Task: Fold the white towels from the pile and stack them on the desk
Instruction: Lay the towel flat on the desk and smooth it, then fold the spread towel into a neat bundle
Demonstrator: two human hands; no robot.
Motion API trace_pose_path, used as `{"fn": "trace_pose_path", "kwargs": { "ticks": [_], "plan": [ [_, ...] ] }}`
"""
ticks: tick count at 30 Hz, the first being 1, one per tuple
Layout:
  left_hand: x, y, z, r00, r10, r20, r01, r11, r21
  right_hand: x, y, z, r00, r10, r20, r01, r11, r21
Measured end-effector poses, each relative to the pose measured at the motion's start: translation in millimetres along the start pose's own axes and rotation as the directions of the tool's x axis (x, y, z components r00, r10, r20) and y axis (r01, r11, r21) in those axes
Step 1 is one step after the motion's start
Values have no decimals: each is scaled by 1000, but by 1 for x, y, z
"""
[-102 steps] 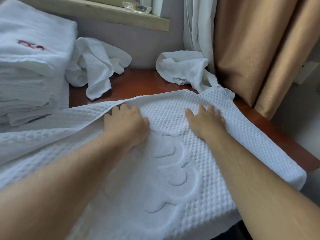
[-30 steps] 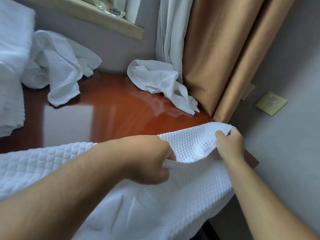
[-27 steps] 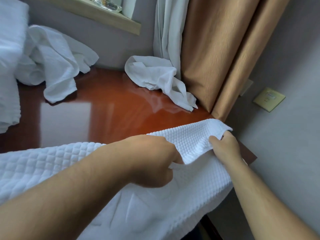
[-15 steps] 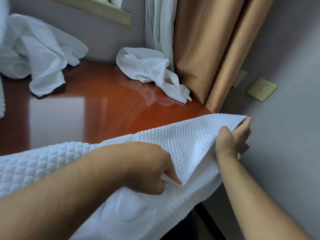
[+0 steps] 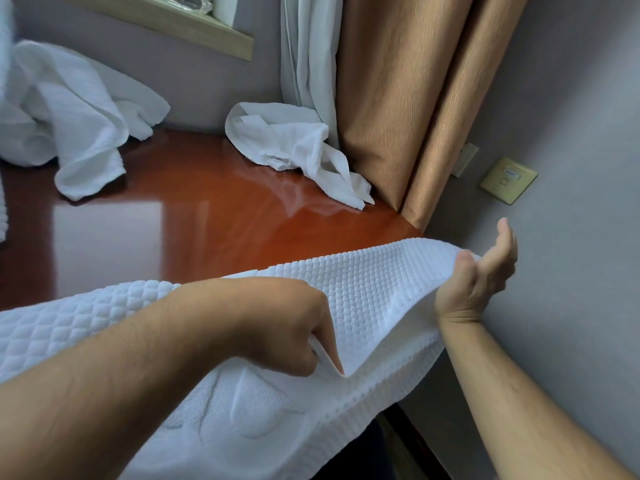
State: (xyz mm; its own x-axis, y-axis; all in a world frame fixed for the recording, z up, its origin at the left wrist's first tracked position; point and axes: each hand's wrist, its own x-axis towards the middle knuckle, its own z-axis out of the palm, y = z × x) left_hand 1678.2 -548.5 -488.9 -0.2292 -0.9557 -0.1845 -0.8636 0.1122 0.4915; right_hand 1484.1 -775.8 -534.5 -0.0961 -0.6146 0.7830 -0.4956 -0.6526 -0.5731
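A white waffle-weave towel [image 5: 367, 292] lies across the near edge of the red-brown desk [image 5: 194, 230], its top layer lifted at the right end. My left hand [image 5: 294, 334] pinches the lifted layer's near edge, fingers curled. My right hand [image 5: 481, 275] holds the far right corner, thumb on top and palm turned up beyond the desk's right edge. Two crumpled white towels lie further back: one at the back left [image 5: 69, 119], one by the curtain [image 5: 294, 147].
A tan curtain [image 5: 415, 98] and a white sheer curtain [image 5: 308, 57] hang at the desk's back right corner. A grey wall with a beige socket plate [image 5: 508, 180] stands close on the right. A wooden sill [image 5: 180, 26] runs above the desk.
Both hands went from pressing the towel flat to gripping its right end. Over the last second my right hand has pulled the corner up and out to the right, raising the layer.
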Motion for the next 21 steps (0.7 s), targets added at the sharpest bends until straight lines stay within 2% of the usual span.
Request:
{"fn": "trace_pose_path", "kwargs": {
  "ticks": [1, 2, 3, 4, 5, 6, 7, 8, 9, 10, 12, 13, 16, 21],
  "plan": [
    [0, 0, 0, 1000, -13, 5, 13, 1000, -5, 5, -4, -3, 999, -33, -18, 32, 999, -41],
    [-1, 0, 1, 1000, -21, 8, 21, 1000, -7, 13, -8, -4, 997, -69, 37, 72, 994, -87],
    [-1, 0, 2, 999, -32, 29, 32, 999, -6, 22, -15, -5, 982, -66, 176, 88, 989, -121],
    [1, -1, 2, 998, -35, 53, 35, 999, -6, 29, -24, -2, 927, 2, 376, 68, 983, -173],
    [1, 1, 1, 995, -64, 82, 65, 998, -5, 31, -33, 3, 813, 108, 572, 62, 961, -271],
    [0, 5, 0, 986, -115, 119, 118, 993, -15, 28, -40, 10, 685, 200, 701, 110, 922, -371],
    [1, 7, -2, 972, -178, 153, 188, 981, -50, 21, -43, 17, 579, 283, 764, 191, 864, -466],
    [2, 8, -3, 962, -223, 158, 238, 967, -89, 11, -42, 25, 518, 357, 777, 250, 806, -537],
    [2, 9, -3, 956, -267, 121, 278, 956, -89, 1, -41, 33, 482, 423, 767, 248, 774, -583],
    [4, 9, -2, 952, -307, 18, 307, 951, -26, -8, -40, 38, 452, 478, 754, 216, 761, -612],
    [8, 2, 7, 916, -310, -253, 367, 903, 225, -21, -33, 44, 411, 519, 749, 194, 753, -628],
    [10, -3, 14, 911, -296, -287, 379, 875, 302, -22, -29, 45, 404, 526, 749, 206, 745, -635],
    [17, -19, 30, 909, -380, -173, 417, 847, 330, -20, -25, 49, 402, 534, 744, 228, 729, -646],
    [23, -43, 35, 906, -342, -251, 413, 845, 339, -16, -26, 65, 408, 531, 742, 230, 727, -647]
  ]
}}
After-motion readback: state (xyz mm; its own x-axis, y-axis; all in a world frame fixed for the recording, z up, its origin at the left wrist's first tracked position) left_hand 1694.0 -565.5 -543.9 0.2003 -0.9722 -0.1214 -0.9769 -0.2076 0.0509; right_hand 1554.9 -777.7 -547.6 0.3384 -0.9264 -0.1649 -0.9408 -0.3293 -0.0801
